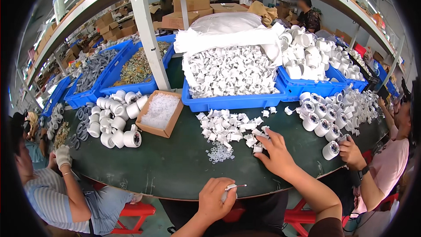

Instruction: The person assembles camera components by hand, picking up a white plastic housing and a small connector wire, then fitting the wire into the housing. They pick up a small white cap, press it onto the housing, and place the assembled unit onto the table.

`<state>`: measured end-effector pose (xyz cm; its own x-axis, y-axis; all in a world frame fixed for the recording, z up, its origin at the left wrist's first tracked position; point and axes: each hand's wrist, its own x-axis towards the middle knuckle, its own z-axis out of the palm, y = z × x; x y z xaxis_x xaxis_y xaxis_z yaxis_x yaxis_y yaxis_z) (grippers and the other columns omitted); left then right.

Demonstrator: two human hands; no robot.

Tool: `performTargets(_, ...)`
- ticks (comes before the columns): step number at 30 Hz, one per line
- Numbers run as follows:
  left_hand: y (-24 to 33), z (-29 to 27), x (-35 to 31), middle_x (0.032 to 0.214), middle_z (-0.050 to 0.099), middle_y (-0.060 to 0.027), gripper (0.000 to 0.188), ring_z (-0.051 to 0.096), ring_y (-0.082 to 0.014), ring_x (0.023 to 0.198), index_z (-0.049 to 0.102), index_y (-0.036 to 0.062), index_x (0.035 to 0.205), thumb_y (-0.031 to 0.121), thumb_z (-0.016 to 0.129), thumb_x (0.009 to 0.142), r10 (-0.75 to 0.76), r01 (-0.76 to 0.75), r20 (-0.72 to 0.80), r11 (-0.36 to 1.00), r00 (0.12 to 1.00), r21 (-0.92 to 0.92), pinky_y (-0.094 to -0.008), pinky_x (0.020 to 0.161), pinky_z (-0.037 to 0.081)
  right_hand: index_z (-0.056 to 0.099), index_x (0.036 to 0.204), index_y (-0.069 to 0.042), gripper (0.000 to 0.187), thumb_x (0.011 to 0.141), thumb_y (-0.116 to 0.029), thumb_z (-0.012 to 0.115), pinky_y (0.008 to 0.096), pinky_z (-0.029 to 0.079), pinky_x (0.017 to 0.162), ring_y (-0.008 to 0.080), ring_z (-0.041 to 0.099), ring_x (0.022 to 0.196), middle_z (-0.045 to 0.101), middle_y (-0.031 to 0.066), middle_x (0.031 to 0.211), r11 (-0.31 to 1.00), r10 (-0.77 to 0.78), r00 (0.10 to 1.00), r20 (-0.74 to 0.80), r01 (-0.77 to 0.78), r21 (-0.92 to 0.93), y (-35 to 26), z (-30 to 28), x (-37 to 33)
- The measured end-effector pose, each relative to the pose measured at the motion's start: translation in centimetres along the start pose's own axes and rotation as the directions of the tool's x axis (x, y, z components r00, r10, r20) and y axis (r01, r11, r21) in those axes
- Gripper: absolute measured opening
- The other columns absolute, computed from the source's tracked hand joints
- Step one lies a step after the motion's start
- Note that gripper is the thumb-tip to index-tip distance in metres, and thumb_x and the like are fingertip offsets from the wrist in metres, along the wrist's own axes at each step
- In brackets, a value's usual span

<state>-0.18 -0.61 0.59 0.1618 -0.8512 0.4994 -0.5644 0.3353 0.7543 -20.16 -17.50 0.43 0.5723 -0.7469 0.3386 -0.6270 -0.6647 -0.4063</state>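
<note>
Near the table's front edge my left hand (215, 199) is closed around a small white plastic part (230, 187), from which a thin pin-like piece sticks out to the right. Most of that part is hidden by my fingers. My right hand (277, 154) reaches over the right side of a loose pile of small white plastic fittings (226, 125). Its thumb and fingers are apart, with a few fittings at the fingertips. Just below the pile lies a small heap of translucent rings (219, 152).
Behind the pile stands a blue crate (232, 103) full of white fittings. Left of it are a cardboard box (160, 127) of translucent bits and white cylindrical housings (117, 120). More housings (322, 125) stand at right. A metal post (148, 30) rises behind. Co-workers sit on both sides.
</note>
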Motion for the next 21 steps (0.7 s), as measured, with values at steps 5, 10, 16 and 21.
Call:
performTargets(5, 0.1, 0.4, 0.1, 0.098, 0.071, -0.0123, 0.011, 0.065, -0.0327, 0.085, 0.067, 0.0034, 0.096, 0.007, 0.065, 0.086, 0.048, -0.049, 0.008, 0.998, 0.999, 0.035, -0.0390, 0.076, 0.053, 0.068, 0.114, -0.008, 0.031, 0.085, -0.012, 0.077, 0.0402, 0.055, 0.076, 0.0311, 0.067, 0.088, 0.061, 0.0126, 0.109, 0.998, 0.011, 0.992, -0.125, -0.019, -0.063, 0.2, -1.5, -2.1)
performTargets(10, -0.1, 0.6, 0.4, 0.094, 0.071, -0.0102, 0.013, 0.065, -0.0301, 0.079, 0.068, 0.0030, 0.095, 0.007, 0.071, 0.084, 0.106, -0.104, -0.021, 0.991, 0.994, 0.083, -0.0374, 0.070, 0.053, 0.068, 0.113, -0.006, 0.026, 0.087, -0.007, 0.073, 0.0384, 0.056, 0.068, 0.0278, 0.068, 0.075, 0.064, 0.0135, 0.102, 0.996, 0.079, 0.985, -0.153, -0.070, 0.063, 1.7, -1.5, -1.1)
performTargets(16, -0.3, 0.4, 0.2, 0.096, 0.071, -0.0111, 0.012, 0.065, -0.0310, 0.082, 0.068, 0.0024, 0.097, 0.007, 0.069, 0.086, 0.061, -0.059, -0.054, 0.997, 0.997, 0.049, -0.0376, 0.072, 0.053, 0.069, 0.101, -0.003, 0.016, 0.086, -0.009, 0.068, 0.0370, 0.055, 0.064, 0.0278, 0.069, 0.069, 0.069, 0.0140, 0.085, 0.980, 0.162, 0.953, -0.257, -0.125, 0.155, 3.2, -0.9, 0.4)
performTargets(21, 0.2, 0.1, 0.2, 0.099, 0.071, -0.0141, 0.011, 0.066, -0.0335, 0.088, 0.066, 0.0006, 0.098, 0.005, 0.064, 0.089, -0.001, 0.001, -0.034, 1.000, 0.999, -0.009, -0.0396, 0.081, 0.052, 0.069, 0.104, -0.002, 0.014, 0.092, -0.007, 0.066, 0.0294, 0.053, 0.062, 0.0137, 0.064, 0.066, 0.069, 0.0076, 0.082, 0.889, 0.324, 0.915, -0.241, -0.207, 0.409, 5.7, 0.0, 0.6)
